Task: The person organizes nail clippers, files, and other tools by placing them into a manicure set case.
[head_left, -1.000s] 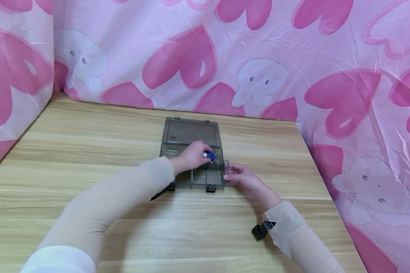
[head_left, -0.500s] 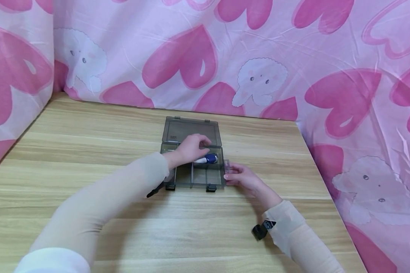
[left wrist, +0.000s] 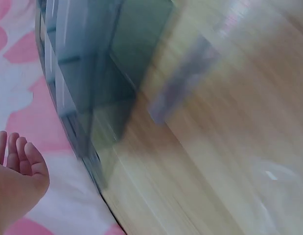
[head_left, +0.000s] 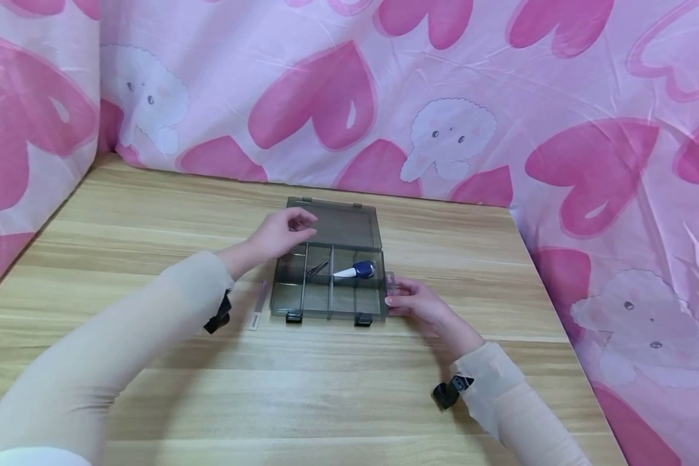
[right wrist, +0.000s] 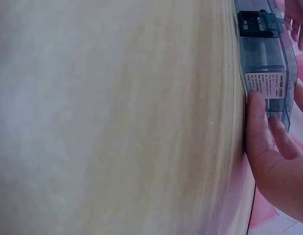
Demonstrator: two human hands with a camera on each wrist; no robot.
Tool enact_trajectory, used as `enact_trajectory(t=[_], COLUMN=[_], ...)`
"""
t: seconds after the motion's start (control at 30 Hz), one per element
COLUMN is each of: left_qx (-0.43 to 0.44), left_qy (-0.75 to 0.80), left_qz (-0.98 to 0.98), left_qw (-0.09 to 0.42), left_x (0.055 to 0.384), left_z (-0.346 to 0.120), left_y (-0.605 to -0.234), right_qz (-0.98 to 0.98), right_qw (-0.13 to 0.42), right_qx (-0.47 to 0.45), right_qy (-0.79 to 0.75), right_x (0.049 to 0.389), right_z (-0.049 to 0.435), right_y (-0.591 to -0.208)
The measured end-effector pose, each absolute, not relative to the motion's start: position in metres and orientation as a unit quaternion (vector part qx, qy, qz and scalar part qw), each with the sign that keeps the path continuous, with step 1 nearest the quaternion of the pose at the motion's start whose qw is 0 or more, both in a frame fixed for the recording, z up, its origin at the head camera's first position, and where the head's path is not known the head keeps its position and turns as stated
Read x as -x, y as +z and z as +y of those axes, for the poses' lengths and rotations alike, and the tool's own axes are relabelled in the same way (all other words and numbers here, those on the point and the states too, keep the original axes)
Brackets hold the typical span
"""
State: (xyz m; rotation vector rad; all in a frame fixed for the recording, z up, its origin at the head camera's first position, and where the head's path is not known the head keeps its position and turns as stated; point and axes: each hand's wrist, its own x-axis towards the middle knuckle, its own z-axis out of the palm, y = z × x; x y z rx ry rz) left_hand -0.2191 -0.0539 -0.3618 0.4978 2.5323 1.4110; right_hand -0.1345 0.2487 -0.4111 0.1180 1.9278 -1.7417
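Observation:
A grey see-through compartment box (head_left: 316, 314) lies on the table with its lid (head_left: 349, 226) folded back. In its right section rests a small dark blue bottle (head_left: 364, 270) with a long white tapered cap, like nail polish. Thin dark metal items (head_left: 319, 267) lie in the middle section. My left hand (head_left: 285, 232) hovers over the lid's left edge, fingers loosely bent, holding nothing. At the box's right end, my right hand (head_left: 421, 307) grips the side with thumb and fingers; in the right wrist view fingertips touch the wall with the white label (right wrist: 265, 85).
A thin purplish strip (head_left: 260, 298) with a white tag lies on the table left of the box. Two black latches, one the left latch (head_left: 294, 316), project from the box's front. The wooden table (head_left: 349, 388) ends at a pink heart-patterned cloth (head_left: 314, 97) behind and at both sides.
My left hand lets go of the blue and white bottle, which now lies in the box. It has moved left, uncovering the middle section. My right hand stays at the box's right end.

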Motion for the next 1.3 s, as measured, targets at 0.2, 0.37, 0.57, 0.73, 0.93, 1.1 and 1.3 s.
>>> enact_trajectory(t=[0.2, 0.37, 0.57, 0.73, 0.93, 1.1, 1.3], left_qx=[-0.152, -0.147, -0.133, -0.137, -0.158, -0.17, -0.168], left_qy=[0.48, 0.48, 0.469, 0.462, 0.452, 0.451, 0.448], left_qz=[0.859, 0.861, 0.869, 0.871, 0.87, 0.865, 0.864], left_qw=[0.095, 0.085, 0.087, 0.097, 0.117, 0.14, 0.156], left_x=[0.216, 0.209, 0.199, 0.192, 0.184, 0.175, 0.164], left_z=[-0.087, -0.11, -0.137, -0.16, -0.183, -0.196, -0.207], left_y=[-0.364, -0.367, -0.37, -0.376, -0.39, -0.4, -0.41], right_qz=[0.712, 0.712, 0.717, 0.714, 0.716, 0.719, 0.713], right_qw=[0.268, 0.269, 0.272, 0.275, 0.273, 0.269, 0.273], right_qx=[-0.047, -0.042, -0.045, -0.049, -0.049, -0.045, -0.037], right_qy=[-0.648, -0.647, -0.64, -0.642, -0.641, -0.64, -0.645], right_x=[0.134, 0.134, 0.134, 0.135, 0.134, 0.133, 0.135], right_z=[0.249, 0.249, 0.248, 0.246, 0.247, 0.25, 0.25], right_y=[-0.409, -0.407, -0.408, -0.41, -0.412, -0.411, -0.413])
